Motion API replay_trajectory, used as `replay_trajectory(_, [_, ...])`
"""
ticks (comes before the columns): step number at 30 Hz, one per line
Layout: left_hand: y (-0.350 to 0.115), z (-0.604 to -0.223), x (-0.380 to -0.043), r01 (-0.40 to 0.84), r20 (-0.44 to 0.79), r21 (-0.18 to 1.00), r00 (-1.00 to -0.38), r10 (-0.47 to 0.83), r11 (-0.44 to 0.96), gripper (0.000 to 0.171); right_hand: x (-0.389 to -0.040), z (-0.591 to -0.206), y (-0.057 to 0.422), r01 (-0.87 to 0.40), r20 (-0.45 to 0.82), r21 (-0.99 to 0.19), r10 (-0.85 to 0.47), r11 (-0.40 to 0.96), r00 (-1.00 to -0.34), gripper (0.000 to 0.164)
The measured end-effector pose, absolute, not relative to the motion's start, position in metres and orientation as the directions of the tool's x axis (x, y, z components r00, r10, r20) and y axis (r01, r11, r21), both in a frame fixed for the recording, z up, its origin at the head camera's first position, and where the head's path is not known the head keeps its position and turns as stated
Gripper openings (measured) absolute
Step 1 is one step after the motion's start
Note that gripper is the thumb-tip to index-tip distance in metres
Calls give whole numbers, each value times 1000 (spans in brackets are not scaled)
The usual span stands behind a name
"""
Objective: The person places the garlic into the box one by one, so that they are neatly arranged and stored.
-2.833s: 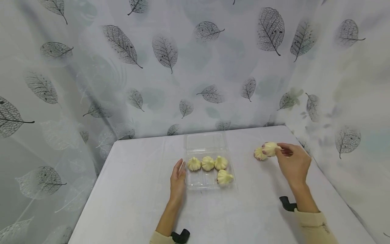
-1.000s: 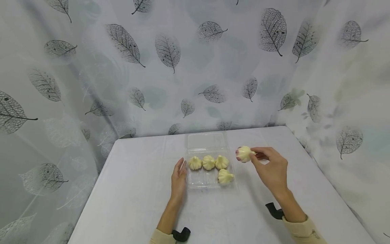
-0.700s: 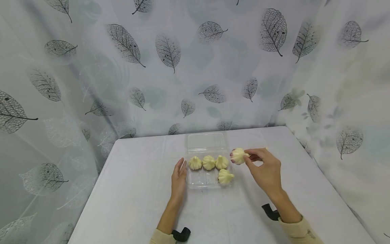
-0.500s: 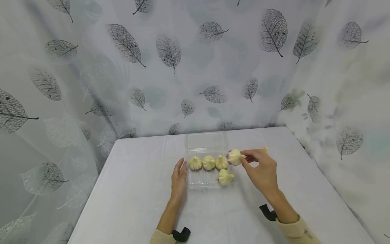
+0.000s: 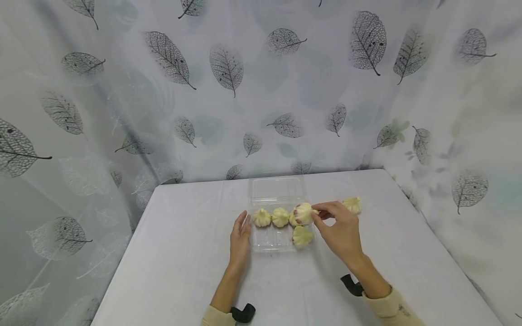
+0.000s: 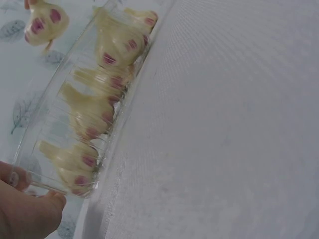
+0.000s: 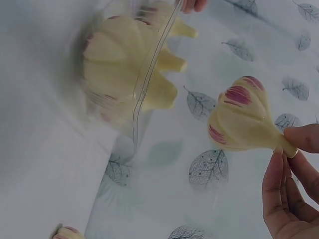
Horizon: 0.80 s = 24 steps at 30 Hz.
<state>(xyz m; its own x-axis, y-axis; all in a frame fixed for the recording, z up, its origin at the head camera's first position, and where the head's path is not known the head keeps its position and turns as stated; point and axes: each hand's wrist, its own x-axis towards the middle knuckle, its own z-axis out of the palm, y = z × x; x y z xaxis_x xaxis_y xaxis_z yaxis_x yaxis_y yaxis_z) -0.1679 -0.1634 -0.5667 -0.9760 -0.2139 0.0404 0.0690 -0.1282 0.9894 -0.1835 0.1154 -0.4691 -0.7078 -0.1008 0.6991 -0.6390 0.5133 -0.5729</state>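
My right hand pinches a garlic bulb by its stem, above the right side of a clear plastic box. In the right wrist view the held bulb is cream with purple patches, its stem between thumb and fingertips, apart from the box. Several more garlic bulbs sit in the box: a row of three at the back and one at front right. The held bulb partly covers the rightmost of that row. At the box's left side, my left hand holds the rim between thumb and finger.
Another garlic bulb lies on the white table to the right, behind my right hand. The box's open lid lies back toward the far edge. A leaf-printed curtain hangs around the table.
My right hand has carried the garlic bulb leftward from the table's right side to over the box. The other loose bulb has come back into view. My left hand stays at the box.
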Motion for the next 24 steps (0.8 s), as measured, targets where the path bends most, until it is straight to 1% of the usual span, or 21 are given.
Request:
replay_trajectory(6, [-164,-568,-167,72,45,990,-975,-217,-119,51,-183,-471,108,-638,684,-581,-121,506,-719,26])
replay_trajectory(13, [-163,-568,-169,65,33,989,-973,-229,-132,51,-181,-476,100,-653,685,-585,-139,480,-716,25])
replay_trajectory(24, [-162,-568,-170,74,43,989,-972,-232,-128,49,-180,-485,85,-651,664,-585,-176,483,-727,26])
